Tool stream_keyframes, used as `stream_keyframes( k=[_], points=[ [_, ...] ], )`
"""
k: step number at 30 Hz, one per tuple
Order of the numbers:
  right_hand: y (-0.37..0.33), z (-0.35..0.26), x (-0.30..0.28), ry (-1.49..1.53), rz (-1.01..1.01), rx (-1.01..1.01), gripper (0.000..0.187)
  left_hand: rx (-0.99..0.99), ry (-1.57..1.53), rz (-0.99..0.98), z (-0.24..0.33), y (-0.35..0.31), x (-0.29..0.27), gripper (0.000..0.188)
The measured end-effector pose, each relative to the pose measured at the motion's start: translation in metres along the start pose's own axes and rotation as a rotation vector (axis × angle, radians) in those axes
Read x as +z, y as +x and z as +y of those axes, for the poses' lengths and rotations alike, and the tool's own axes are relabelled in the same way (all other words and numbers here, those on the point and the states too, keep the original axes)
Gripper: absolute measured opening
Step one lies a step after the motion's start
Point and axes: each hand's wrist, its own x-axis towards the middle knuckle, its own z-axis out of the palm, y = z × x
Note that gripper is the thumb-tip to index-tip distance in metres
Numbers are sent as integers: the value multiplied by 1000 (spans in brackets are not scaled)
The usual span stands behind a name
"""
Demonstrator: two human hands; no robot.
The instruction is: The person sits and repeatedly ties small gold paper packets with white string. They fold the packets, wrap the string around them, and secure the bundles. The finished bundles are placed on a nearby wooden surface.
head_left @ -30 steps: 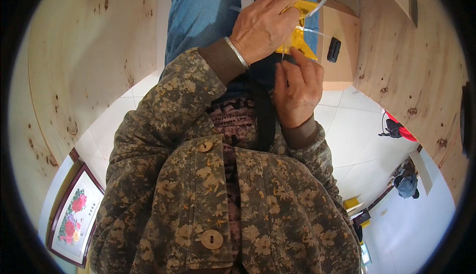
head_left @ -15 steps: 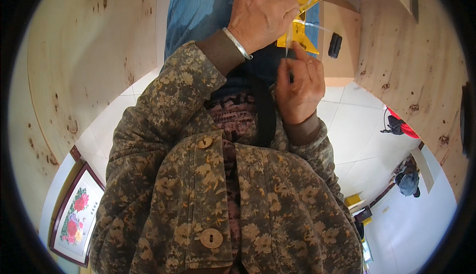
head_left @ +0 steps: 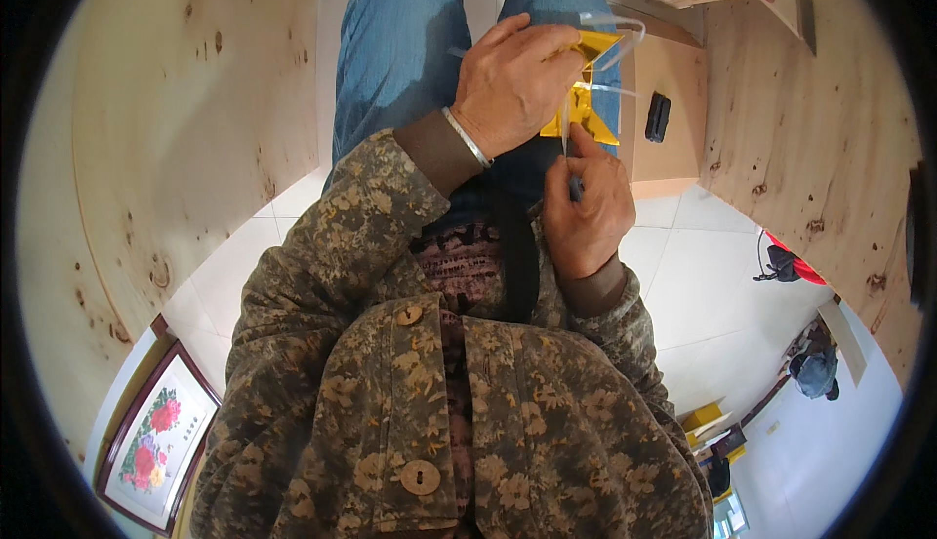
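Observation:
A shiny yellow folded piece (head_left: 583, 110), like foil or thin plastic, lies over my right thigh. Its upper part is gripped by my left hand (head_left: 515, 82), fingers closed on its edge. Thin whitish strips (head_left: 615, 89) stick out from it, one curling up past the fingers. Below, my right hand (head_left: 591, 209) pinches a slim tool (head_left: 565, 134) with a narrow pale blade-like end and a grey part between thumb and fingers. I cannot make out its exact kind. The right index finger reaches the lower edge of the yellow piece.
To the right of my legs a cardboard box (head_left: 673, 154) carries a small black object (head_left: 658, 118). Wooden boards (head_left: 185, 80) rise on the left, and another wooden panel (head_left: 810, 139) stands on the right. A framed flower picture (head_left: 156, 441) is at lower left.
Hands and yellow piece sit lower in the picture, as does most of the scene, and more of my knees shows. Both hands keep their holds.

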Motion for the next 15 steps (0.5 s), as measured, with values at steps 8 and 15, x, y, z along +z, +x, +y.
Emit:
stream_keyframes(
  k=[8,15],
  points=[
    [0,2,-3,15,-11,32,15,88,63,-14,-1,-2,4,15],
    [0,3,-3,-65,-30,-68,12,93,48,8,-6,-5,7,14]
  ],
)
